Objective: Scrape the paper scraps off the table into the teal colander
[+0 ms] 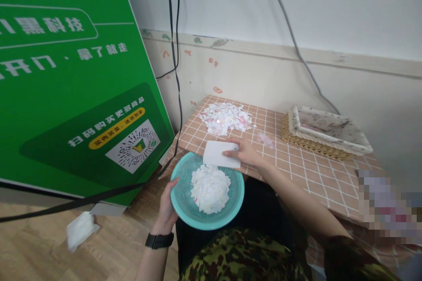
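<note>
A teal plastic colander point(240, 197) with a heap of small white paper scraps point(211, 189) in it is held below the table's front edge. My left hand point(169, 202) grips its left rim, fingers partly hidden under the bowl. A white card point(216, 154) is pinched in my right hand point(242, 151), thumb on top, at the table edge over the colander's far rim. Beyond the card, a pile of white and pinkish paper scraps point(226, 118) lies on the checked tablecloth point(283, 175).
A cloth-lined wicker basket point(316, 145) stands on the table against the wall. Right of the pile lies a small pinkish scrap point(265, 140). On the left rises a green cabinet point(82, 96), with black cables point(178, 92) hanging beside it. A white plastic bag point(81, 229) lies on the floor.
</note>
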Motion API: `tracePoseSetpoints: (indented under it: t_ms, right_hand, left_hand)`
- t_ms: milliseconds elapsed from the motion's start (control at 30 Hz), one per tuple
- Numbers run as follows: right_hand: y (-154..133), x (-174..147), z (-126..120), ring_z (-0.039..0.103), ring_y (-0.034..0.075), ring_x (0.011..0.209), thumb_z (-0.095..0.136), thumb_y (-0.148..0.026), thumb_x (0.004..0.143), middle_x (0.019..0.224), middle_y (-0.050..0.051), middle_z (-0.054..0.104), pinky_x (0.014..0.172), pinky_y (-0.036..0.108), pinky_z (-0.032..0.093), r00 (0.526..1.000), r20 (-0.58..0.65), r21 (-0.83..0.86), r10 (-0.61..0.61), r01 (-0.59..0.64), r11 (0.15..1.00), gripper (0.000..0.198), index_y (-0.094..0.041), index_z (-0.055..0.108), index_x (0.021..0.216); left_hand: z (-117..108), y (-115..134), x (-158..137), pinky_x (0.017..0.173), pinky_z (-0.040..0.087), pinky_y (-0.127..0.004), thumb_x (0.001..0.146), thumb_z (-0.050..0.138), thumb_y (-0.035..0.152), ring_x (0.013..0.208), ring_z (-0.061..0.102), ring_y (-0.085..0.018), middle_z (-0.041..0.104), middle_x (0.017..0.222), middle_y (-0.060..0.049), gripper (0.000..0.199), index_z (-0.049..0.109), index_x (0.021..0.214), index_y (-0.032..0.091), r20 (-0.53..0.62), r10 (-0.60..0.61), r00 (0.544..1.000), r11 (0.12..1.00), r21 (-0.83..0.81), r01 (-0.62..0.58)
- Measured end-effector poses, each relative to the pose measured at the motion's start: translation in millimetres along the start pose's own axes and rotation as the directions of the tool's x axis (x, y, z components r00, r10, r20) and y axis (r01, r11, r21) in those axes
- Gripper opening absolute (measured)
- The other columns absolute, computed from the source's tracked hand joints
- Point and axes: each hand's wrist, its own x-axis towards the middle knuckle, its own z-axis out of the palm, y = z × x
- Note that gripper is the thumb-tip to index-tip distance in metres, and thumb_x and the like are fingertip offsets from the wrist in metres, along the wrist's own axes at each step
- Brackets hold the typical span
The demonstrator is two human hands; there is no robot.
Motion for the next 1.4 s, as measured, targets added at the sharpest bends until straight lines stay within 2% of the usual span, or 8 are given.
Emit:
tracePoseSetpoints:
  t_ms: [100,200,300,400,667,1000,1167,1400]
  right_hand:
    - [-2.3,-9.0,-3.9,0.064,0.020,0.080,0.069,-0.038,0.074,0.097,0.006,0.069,0.066,0.032,0.052,1.000,0.015,0.016,-0.010,0.010,1.000,0.034,-0.020,0.067,0.102]
    - [6.2,-7.7,-30.0,0.064,0.022,0.085,0.065,-0.042,0.077,0.099,0.005,0.069,0.070,0.034,0.051,0.988,-0.147,-0.062,-0.055,0.046,0.997,0.034,-0.021,0.067,0.104]
    - [20.7,4.7,-65.4,0.063,0.024,0.088,0.065,-0.041,0.077,0.100,0.006,0.069,0.076,0.037,0.050,0.909,-0.392,-0.252,-0.139,0.040,0.967,0.036,-0.020,0.066,0.106]
    - [30.6,21.9,-88.7,0.064,0.026,0.089,0.065,-0.037,0.075,0.100,0.007,0.070,0.080,0.041,0.049,0.863,-0.464,-0.392,-0.202,0.004,0.920,0.036,-0.019,0.067,0.107]
    - [27.2,55.4,-88.4,0.060,0.024,0.108,0.061,-0.024,0.080,0.116,0.005,0.066,0.095,0.042,0.044,0.886,-0.339,-0.468,-0.316,0.133,0.873,0.035,-0.024,0.064,0.115]
    - [24.7,50.5,-93.8,0.060,0.023,0.109,0.062,-0.023,0.081,0.118,0.005,0.066,0.095,0.041,0.045,0.893,-0.317,-0.413,-0.319,0.172,0.894,0.034,-0.024,0.065,0.115]
    - [23.7,46.3,-97.6,0.062,0.024,0.104,0.063,-0.020,0.078,0.112,0.005,0.068,0.093,0.042,0.046,0.934,-0.224,-0.461,-0.280,0.152,0.874,0.033,-0.024,0.067,0.111]
    - [27.1,47.7,-94.6,0.061,0.023,0.108,0.062,-0.021,0.080,0.116,0.006,0.067,0.095,0.041,0.045,0.917,-0.266,-0.405,-0.297,0.174,0.898,0.034,-0.021,0.066,0.113]
  left_hand:
    - [-0.8,-1.3,-2.2,0.073,0.056,-0.036,0.074,0.067,0.025,0.071,0.070,-0.025,0.075,0.080,-0.009,0.019,0.072,0.087,0.012,-0.004,-0.017,1.000,1.000,-0.009,0.017]
    - [-3.2,-4.5,-2.2,0.073,0.056,-0.035,0.073,0.067,0.023,0.072,0.070,-0.025,0.075,0.080,-0.009,0.018,0.071,0.086,0.011,0.006,-0.018,1.000,1.000,-0.010,0.018]
    - [-8.1,-14.3,1.1,0.072,0.055,-0.036,0.072,0.067,0.022,0.070,0.070,-0.024,0.075,0.078,-0.009,0.017,0.071,0.085,0.011,-0.017,-0.033,0.999,0.999,-0.014,0.032]
    - [-14.7,-31.8,5.6,0.070,0.055,-0.036,0.071,0.067,0.022,0.065,0.069,-0.023,0.074,0.075,-0.009,0.017,0.071,0.083,0.010,-0.064,-0.090,0.994,0.996,-0.017,0.089]
    - [-32.8,-68.9,15.9,0.069,0.055,-0.037,0.066,0.070,0.024,0.060,0.068,-0.023,0.073,0.068,-0.006,0.015,0.071,0.075,0.013,-0.125,-0.106,0.987,0.994,-0.037,0.102]
    - [-38.2,-71.2,26.9,0.072,0.054,-0.037,0.064,0.069,0.026,0.067,0.069,-0.025,0.074,0.070,-0.006,0.017,0.072,0.076,0.014,-0.156,-0.063,0.986,0.998,-0.002,0.063]
    - [-35.6,-71.3,24.4,0.073,0.054,-0.037,0.064,0.069,0.026,0.064,0.068,-0.023,0.074,0.068,-0.006,0.016,0.071,0.074,0.014,-0.145,-0.042,0.989,0.999,0.005,0.044]
    - [-36.4,-72.0,25.6,0.077,0.053,-0.039,0.065,0.069,0.025,0.069,0.069,-0.024,0.074,0.070,-0.006,0.015,0.072,0.075,0.014,-0.123,-0.044,0.991,0.999,-0.017,0.042]
